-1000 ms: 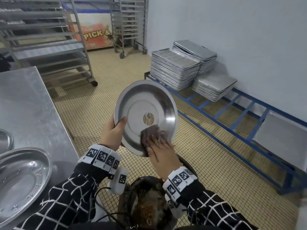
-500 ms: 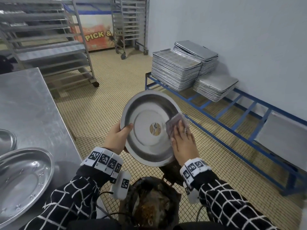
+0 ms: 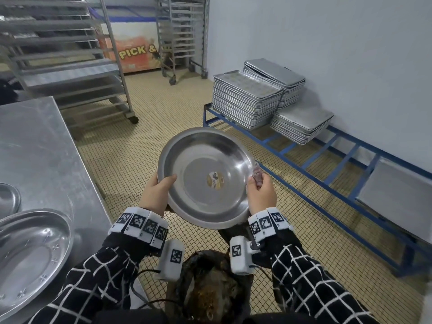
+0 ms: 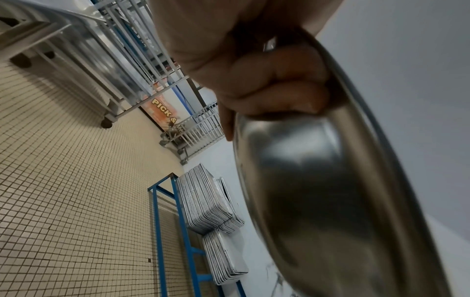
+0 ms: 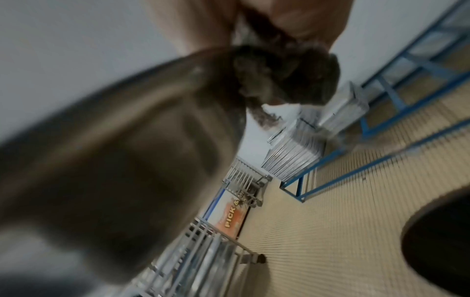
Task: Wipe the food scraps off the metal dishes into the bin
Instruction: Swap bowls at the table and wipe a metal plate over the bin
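Note:
A round metal dish (image 3: pixel 205 176) with a small sticker at its centre is held tilted above the bin (image 3: pixel 210 288). My left hand (image 3: pixel 156 195) grips its left rim, thumb inside; in the left wrist view the fingers (image 4: pixel 274 88) curl under the dish (image 4: pixel 318 191). My right hand (image 3: pixel 260 195) is at the dish's right rim and pinches a dirty brown cloth (image 3: pixel 256 175), which sits against the edge. The right wrist view is blurred and shows the cloth (image 5: pixel 284 80) over the dish's underside (image 5: pixel 127 160). The bin below holds brown food scraps in a dark bag.
A steel table (image 3: pixel 42 155) stands at the left with an oval metal dish (image 3: pixel 28 258) and part of another dish (image 3: pixel 9 199). A low blue rack (image 3: pixel 327 190) along the right wall carries stacks of baking trays (image 3: pixel 247 99). Wheeled tray racks (image 3: pixel 70 66) stand behind.
My right hand swept the cloth from the dish's lower middle up to the right side and then off to the right rim. The dish tilted flatter and moved slightly lower.

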